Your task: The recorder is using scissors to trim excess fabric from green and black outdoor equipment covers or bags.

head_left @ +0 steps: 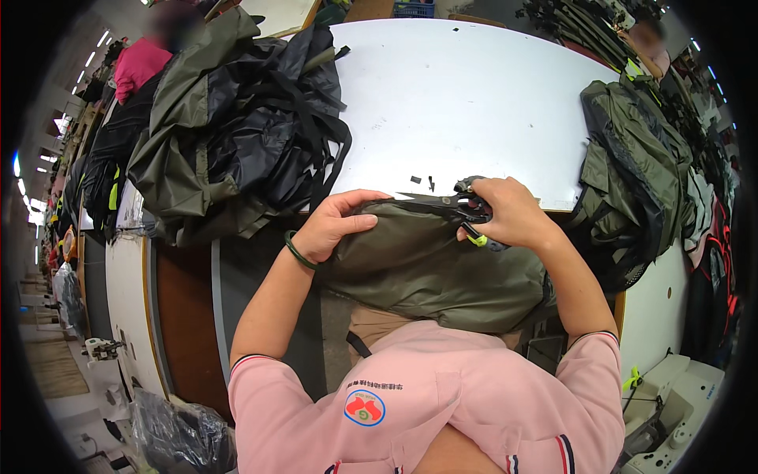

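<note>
An olive-green fabric bag (430, 265) lies in my lap against the front edge of the white table (466, 103). My left hand (335, 225) pinches the bag's upper edge and holds it taut; a green bangle is on that wrist. My right hand (505, 212) grips small thread snips with a yellow-green tip (476, 237) at the bag's black zipper strip (442, 203). A few small black offcuts (422, 182) lie on the table just beyond the bag.
A big heap of olive and black bags with straps (237, 126) covers the table's left side. Another stack of olive bags (639, 174) hangs at the right edge. People sit at the far left and far right. A white sewing machine (679, 387) stands at lower right.
</note>
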`<state>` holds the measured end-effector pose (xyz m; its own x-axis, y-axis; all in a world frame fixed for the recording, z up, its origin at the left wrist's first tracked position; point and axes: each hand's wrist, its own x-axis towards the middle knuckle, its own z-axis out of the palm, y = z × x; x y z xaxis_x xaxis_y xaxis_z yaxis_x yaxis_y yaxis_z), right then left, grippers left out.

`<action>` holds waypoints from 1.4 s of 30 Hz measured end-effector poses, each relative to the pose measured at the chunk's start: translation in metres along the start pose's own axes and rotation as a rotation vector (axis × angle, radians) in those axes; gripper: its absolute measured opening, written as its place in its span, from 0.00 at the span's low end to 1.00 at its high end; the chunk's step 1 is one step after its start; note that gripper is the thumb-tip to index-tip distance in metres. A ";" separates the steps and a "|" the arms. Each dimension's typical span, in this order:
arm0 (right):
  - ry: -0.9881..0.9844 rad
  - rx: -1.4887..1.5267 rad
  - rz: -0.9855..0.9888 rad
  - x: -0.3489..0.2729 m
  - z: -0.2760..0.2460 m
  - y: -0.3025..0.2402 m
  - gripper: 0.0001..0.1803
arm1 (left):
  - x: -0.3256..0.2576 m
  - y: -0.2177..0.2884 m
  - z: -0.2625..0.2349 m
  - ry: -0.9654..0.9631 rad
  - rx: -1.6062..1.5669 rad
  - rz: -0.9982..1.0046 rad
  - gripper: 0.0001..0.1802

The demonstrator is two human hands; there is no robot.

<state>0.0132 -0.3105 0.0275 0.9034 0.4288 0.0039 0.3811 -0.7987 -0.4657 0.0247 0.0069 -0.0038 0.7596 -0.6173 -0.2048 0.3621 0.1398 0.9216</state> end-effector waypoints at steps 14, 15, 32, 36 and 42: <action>-0.069 -0.041 0.000 0.005 -0.001 -0.008 0.31 | -0.002 -0.003 0.003 -0.032 -0.076 -0.050 0.22; -0.069 -0.041 0.000 0.004 0.000 -0.008 0.31 | -0.002 -0.003 0.002 -0.033 -0.066 -0.055 0.22; -0.060 -0.102 -0.068 0.006 -0.013 -0.004 0.30 | 0.005 -0.006 0.007 -0.074 -0.036 -0.030 0.22; -0.087 -0.082 -0.007 0.003 -0.010 0.000 0.30 | 0.005 -0.002 0.010 -0.069 -0.030 -0.035 0.22; 0.026 0.261 -0.001 0.008 -0.014 -0.013 0.28 | 0.005 0.004 0.014 -0.088 0.044 0.019 0.23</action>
<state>0.0178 -0.3024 0.0461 0.9091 0.4158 0.0261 0.3217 -0.6609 -0.6780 0.0221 -0.0063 0.0035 0.7153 -0.6806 -0.1589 0.3222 0.1193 0.9391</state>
